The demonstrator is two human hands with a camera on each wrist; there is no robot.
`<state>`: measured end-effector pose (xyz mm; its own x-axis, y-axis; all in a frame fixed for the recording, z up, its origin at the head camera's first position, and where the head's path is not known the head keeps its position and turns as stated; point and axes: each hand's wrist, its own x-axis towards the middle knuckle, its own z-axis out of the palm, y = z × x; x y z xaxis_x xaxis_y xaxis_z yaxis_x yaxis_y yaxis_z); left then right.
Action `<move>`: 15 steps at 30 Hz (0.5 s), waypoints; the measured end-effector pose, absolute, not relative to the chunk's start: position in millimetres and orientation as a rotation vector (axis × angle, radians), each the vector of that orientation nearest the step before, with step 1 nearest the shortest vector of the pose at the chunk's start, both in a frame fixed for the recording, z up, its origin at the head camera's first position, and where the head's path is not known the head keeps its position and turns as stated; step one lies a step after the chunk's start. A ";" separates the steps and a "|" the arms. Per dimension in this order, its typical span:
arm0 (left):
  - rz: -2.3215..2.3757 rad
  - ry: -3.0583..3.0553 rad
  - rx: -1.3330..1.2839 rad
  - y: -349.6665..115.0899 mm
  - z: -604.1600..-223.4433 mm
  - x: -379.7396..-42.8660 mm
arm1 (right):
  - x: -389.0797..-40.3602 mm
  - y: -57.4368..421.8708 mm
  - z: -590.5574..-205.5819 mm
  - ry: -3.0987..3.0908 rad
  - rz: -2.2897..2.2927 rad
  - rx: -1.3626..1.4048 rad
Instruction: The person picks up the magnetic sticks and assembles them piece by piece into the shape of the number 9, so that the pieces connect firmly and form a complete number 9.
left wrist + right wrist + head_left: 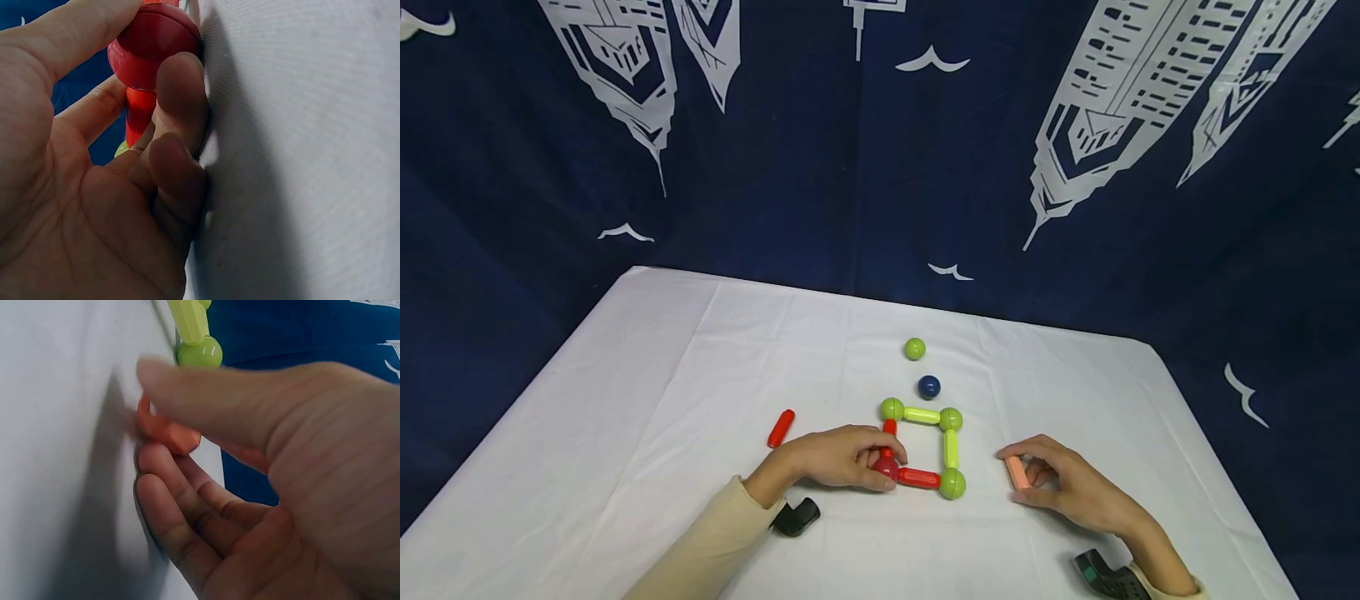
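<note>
From the head view, a loose red stick (780, 427) lies farthest left on the white tablecloth (647, 392), apart from everything else. Next comes the left hand (838, 457), its thumb and fingers curled round the red ball (885, 467) at the near-left corner of a square frame; the fingers cover most of that ball and the lower end of the short red rod (889, 427) that rises from it. The left wrist view shows what the head view cannot — the red ball (154, 45) pinched between thumb and forefinger, the rod below it, the other fingertips pressed on the cloth. The rest of the frame is cut off there.

The frame itself: a red rod (919, 477) along the near side, yellow-green rods (922, 415) along the far and right sides, green balls (952, 483) at three corners. Beyond it sit a blue ball (928, 387) and a lone green ball (914, 348), well apart from both hands.

To the right, the right hand (1067, 487) grasps a pale orange stick (1017, 472) between thumb and fingers, just beside the frame yet not touching it. In the right wrist view the thumb hides most of that stick (167, 432); only its faceted end shows — with one green ball and rod behind it.
</note>
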<state>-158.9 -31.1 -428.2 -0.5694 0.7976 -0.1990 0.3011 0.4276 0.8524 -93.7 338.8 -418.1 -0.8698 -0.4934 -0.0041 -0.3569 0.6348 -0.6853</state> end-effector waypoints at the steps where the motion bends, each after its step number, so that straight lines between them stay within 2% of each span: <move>1: 1.074 2.084 0.923 -31.3 -428.5 -158.7 | -93.7 337.7 -418.1 2.650 -1.070 -0.696; 15: 1.074 2.086 0.915 -30.2 -428.6 -158.2 | -87.9 312.5 -406.5 2.316 -1.287 -0.643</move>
<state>-158.2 -30.2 -428.6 -0.5726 0.7944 -0.2027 0.2967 0.4313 0.8520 -87.9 312.5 -406.5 -0.8085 -0.5741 -0.1292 -0.1937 0.4669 -0.8628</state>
